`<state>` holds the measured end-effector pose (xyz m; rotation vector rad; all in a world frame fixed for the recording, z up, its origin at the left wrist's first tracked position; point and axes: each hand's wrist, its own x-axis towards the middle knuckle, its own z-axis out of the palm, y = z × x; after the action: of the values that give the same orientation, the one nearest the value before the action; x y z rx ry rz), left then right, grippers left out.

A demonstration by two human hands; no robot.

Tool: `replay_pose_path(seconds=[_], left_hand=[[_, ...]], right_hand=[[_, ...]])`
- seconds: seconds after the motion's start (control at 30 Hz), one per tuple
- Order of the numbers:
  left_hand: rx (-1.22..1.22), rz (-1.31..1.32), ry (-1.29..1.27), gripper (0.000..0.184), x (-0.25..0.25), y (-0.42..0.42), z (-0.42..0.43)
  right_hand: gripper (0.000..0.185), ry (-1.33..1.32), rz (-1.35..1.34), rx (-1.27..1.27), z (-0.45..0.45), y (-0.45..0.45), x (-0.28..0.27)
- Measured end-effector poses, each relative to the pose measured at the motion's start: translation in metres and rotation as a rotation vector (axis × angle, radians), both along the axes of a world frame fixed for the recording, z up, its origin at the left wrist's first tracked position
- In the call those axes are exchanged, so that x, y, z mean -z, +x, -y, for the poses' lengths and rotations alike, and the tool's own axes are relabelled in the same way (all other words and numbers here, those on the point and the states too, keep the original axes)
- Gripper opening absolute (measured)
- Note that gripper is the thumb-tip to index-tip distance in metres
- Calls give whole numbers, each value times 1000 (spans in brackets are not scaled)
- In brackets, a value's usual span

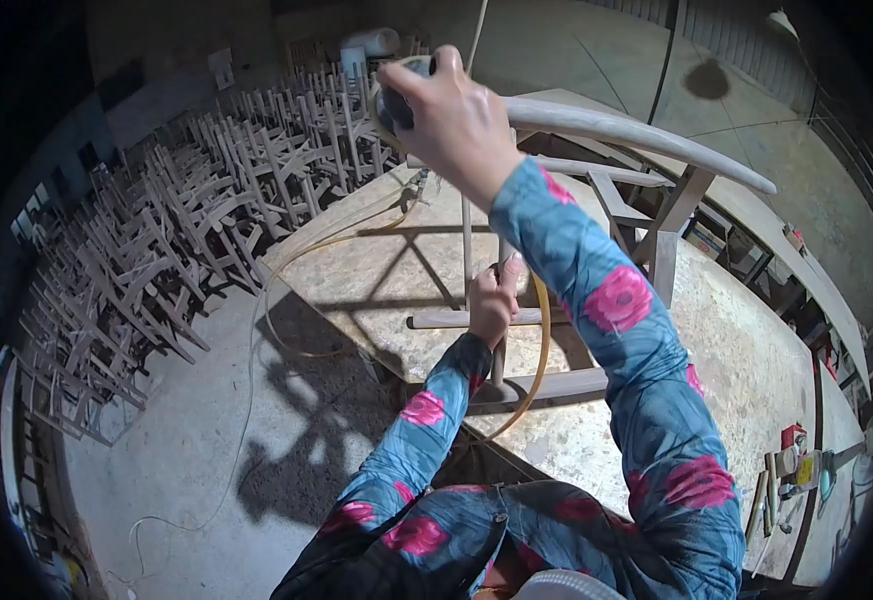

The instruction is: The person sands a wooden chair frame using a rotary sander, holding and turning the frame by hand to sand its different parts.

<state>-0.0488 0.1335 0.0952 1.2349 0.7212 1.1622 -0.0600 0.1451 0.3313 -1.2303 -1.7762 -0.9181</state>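
A wooden chair frame (606,120) lies on a large worn worktable (726,330), its long curved rail reaching to the right. My right hand (451,120) is raised over the rail's left end, with its fingers wrapped round a dark round sanding tool (396,105). Lower down, my left hand (494,300) grips an upright wooden bar of the frame, near a crosspiece (436,320). A yellow hose (542,350) loops down beside the left hand and past the lower rail.
Stacked wooden chair frames (186,230) fill the floor at the left. A thin hose (251,400) runs over the floor. Small tools and a red box (792,436) sit at the table's right. Long curved wood (806,270) lies along the right side.
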Motion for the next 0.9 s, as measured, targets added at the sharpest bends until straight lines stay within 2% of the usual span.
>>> replay_pose_path(seconds=[0.07, 0.2, 0.27, 0.33, 0.4, 0.47, 0.53, 0.6, 0.63, 0.7, 0.77, 0.8, 0.9], left_hand=[[18, -29, 38, 47, -6, -3, 6], [-37, -59, 97, 53, -17, -7, 16], [-41, -77, 103, 54, -13, -7, 17], [-41, -96, 119, 54, -9, -6, 15], [-32, -41, 100, 53, -3, -5, 18], [-5, -33, 61, 49, -5, -7, 19], [-24, -1, 52, 48, 2, -4, 17], [-51, 0, 12, 47, 7, -5, 18], [-44, -6, 17, 47, 8, -6, 19], [-24, 9, 84, 47, 2, -12, 25], [-14, -28, 37, 49, 2, -13, 23], [16, -31, 46, 49, 6, -14, 20], [-65, -59, 97, 54, 7, -13, 24]], right_hand=[[40, -49, -69, 58, 13, 7, 14], [47, -51, -259, 330, 28, 49, -3], [44, -155, -271, 343, 28, 74, -34], [46, -394, -237, 283, 12, 84, -65], [48, -458, -217, 245, -4, 67, -73], [51, -333, -167, 228, -12, 36, -62], [43, -220, -127, 146, 10, 4, -40], [42, -223, -114, 19, 32, -2, -21], [42, -224, -126, 37, 39, 10, -14], [44, -59, -255, 122, 53, 44, 3], [53, -37, -372, 244, 77, 92, 10], [56, -26, -450, 395, 84, 116, 10], [50, -58, -633, 579, 107, 201, -7]])
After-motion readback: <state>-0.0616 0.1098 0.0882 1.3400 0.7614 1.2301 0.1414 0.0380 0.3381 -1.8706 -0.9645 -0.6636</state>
